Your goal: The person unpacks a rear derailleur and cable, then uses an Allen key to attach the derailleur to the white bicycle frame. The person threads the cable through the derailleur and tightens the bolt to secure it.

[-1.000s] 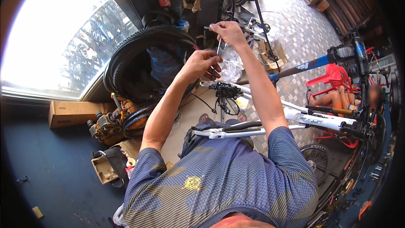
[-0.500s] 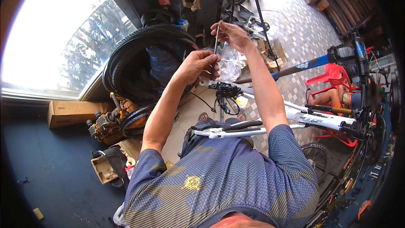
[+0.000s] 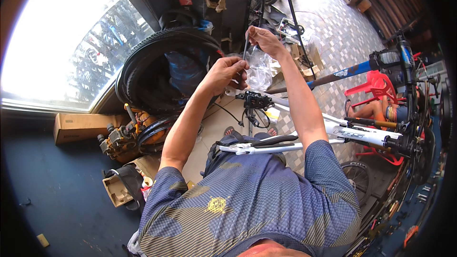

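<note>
A thin dark rod (image 3: pixel 246 50) runs between my two hands, in front of the bike frame. Its lower part is pinched in the fingers of my left hand (image 3: pixel 226 74). At its upper end, the fingertips of my right hand (image 3: pixel 265 41) close on it. What the rod is exactly is too small to tell. Just below my left hand, a black mechanism with thin cables (image 3: pixel 257 101) sits by a white bicycle frame (image 3: pixel 342 132), which extends to the right under my right forearm. A black cable end (image 3: pixel 238 123) dangles nearby.
Bicycle tires (image 3: pixel 131 66) are stacked at left beside a window. A long cardboard box (image 3: pixel 76 127) and an orange-black machine (image 3: pixel 119 142) lie below them. A blue repair-stand arm (image 3: pixel 354 70) crosses at right. Beyond it are a red chair (image 3: pixel 376 85) and a seated person's legs (image 3: pixel 373 110).
My right hand's fingers have closed in on the rod's upper end, where they were more spread. My left hand has barely moved.
</note>
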Action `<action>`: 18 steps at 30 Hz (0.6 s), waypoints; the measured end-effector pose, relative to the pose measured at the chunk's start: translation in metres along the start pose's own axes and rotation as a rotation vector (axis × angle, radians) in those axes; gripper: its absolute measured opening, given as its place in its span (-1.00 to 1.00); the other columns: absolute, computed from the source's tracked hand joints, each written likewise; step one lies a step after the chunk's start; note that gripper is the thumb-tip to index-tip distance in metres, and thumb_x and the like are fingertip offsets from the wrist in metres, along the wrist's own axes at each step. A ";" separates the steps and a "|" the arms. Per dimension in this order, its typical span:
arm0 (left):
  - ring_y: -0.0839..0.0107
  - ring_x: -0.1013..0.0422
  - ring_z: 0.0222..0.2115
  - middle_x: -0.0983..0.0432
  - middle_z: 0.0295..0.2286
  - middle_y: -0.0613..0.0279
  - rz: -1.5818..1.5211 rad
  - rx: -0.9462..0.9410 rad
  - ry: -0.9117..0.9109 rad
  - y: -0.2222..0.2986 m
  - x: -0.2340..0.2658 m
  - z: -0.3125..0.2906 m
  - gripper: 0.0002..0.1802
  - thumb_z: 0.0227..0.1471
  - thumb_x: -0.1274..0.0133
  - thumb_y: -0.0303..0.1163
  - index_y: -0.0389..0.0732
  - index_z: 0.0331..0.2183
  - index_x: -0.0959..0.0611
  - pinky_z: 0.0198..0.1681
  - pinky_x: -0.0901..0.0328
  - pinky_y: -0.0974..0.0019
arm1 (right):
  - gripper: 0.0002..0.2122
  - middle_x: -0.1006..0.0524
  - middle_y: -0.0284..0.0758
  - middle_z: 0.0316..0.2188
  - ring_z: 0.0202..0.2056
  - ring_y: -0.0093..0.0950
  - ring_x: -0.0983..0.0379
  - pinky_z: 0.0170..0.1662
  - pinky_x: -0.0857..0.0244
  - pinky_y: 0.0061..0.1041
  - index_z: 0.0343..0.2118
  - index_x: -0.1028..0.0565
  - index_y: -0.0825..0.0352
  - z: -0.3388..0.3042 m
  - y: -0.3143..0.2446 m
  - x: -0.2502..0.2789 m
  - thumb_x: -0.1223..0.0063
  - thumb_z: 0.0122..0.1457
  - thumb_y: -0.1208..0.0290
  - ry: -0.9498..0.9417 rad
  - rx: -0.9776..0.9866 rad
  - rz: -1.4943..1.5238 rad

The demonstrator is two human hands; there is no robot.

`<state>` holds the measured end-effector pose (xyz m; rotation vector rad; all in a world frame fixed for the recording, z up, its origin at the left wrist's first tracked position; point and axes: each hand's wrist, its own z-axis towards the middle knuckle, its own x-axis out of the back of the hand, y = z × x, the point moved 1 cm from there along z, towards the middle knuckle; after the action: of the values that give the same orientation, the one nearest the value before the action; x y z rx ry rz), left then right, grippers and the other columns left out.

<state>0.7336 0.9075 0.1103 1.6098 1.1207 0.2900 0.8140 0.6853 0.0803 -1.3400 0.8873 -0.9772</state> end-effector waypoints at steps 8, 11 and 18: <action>0.51 -0.45 -0.60 -0.47 -0.56 0.37 -0.077 -0.033 0.012 -0.009 -0.002 -0.001 -0.73 0.35 0.04 -0.22 -0.22 -0.29 -0.56 -0.47 -0.46 0.37 | -0.30 -0.22 -0.52 -0.67 -0.48 -0.65 -0.16 -0.40 -0.13 -0.51 -0.54 -0.42 0.35 -0.010 -0.033 0.004 0.16 0.24 -0.38 0.113 -0.139 -0.567; 0.51 -0.46 -0.60 -0.47 -0.57 0.37 -0.080 -0.050 -0.010 -0.010 -0.002 0.000 -0.73 0.35 0.04 -0.22 -0.22 -0.29 -0.55 -0.47 -0.46 0.36 | -0.25 -0.46 -0.33 -0.59 -0.40 -0.49 -0.39 -0.23 -0.32 -0.37 -0.25 -0.62 0.30 -0.013 -0.043 0.006 0.20 0.18 -0.46 0.134 -0.219 -0.703; 0.44 -0.51 -0.59 -0.48 -0.56 0.32 -0.119 -0.084 -0.056 -0.014 0.001 0.005 -0.72 0.34 0.04 -0.22 -0.25 -0.30 -0.56 -0.49 -0.48 0.34 | -0.16 -0.59 -0.16 -0.47 -0.26 -0.24 -0.55 -0.09 -0.37 -0.28 -0.13 -0.64 0.26 -0.010 -0.059 0.005 0.26 0.10 -0.55 0.134 -0.384 -0.857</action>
<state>0.7307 0.9045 0.0957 1.4628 1.1415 0.2101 0.8031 0.6780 0.1393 -2.0771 0.6000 -1.6133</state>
